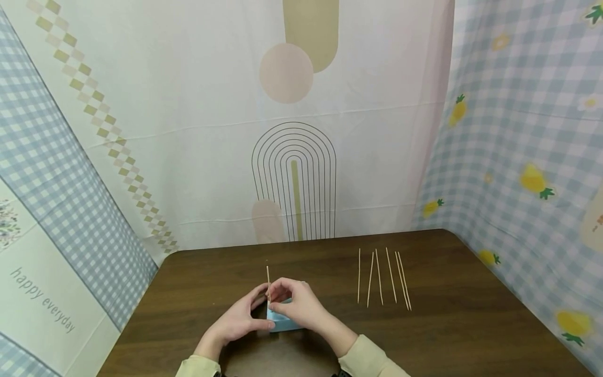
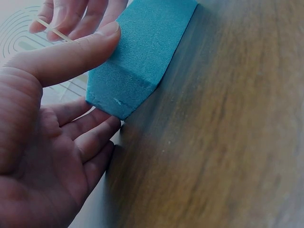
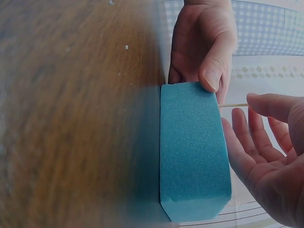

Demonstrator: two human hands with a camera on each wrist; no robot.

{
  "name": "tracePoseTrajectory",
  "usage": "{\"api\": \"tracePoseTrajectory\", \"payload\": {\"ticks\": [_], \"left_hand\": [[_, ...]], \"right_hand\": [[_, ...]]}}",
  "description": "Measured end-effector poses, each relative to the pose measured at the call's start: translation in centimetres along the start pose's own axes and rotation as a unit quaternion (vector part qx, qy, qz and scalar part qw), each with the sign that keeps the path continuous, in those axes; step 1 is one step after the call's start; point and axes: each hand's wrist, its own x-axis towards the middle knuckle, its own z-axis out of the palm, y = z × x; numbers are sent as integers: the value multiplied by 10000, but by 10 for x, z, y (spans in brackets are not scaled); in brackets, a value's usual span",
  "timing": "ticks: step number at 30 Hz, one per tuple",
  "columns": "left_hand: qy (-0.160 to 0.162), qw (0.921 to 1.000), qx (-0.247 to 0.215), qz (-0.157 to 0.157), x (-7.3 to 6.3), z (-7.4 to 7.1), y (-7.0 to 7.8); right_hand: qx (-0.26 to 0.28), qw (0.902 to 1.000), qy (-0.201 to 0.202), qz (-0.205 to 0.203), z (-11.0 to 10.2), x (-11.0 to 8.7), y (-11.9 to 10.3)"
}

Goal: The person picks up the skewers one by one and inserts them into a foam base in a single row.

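A light-blue foam block (image 1: 286, 325) lies on the table in front of the person. My left hand (image 1: 237, 317) holds its left end, the thumb on the near side and the fingers around behind, as the left wrist view shows on the block (image 2: 147, 45). With thumb and fingertips my right hand (image 1: 302, 305) pinches a thin wooden skewer (image 1: 268, 274) that stands upright over the block's left end. In the right wrist view the skewer (image 3: 233, 105) meets the top face of the block (image 3: 194, 142) near the left thumb.
To the right on the dark wooden table (image 1: 447, 314) lie several loose skewers (image 1: 379, 277), spread roughly side by side and pointing away from the person. A patterned white cloth (image 1: 212, 173) hangs behind the table, with checked cloth (image 1: 509, 136) along the right side.
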Motion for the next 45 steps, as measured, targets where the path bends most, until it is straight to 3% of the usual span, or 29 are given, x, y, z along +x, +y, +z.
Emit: {"api": "tracePoseTrajectory", "payload": {"ticks": [32,38,45], "left_hand": [[10,9999,-104,-35,-3,-1,3],[57,9999,-144,-73,-3,0,2],[106,9997,-135,-186,-2,1,4]], "right_hand": [[0,9996,-62,271,-5,2,6],[66,9991,-178,373,-20,-3,2],[-216,9977,-320,561,-56,-14,8]]}}
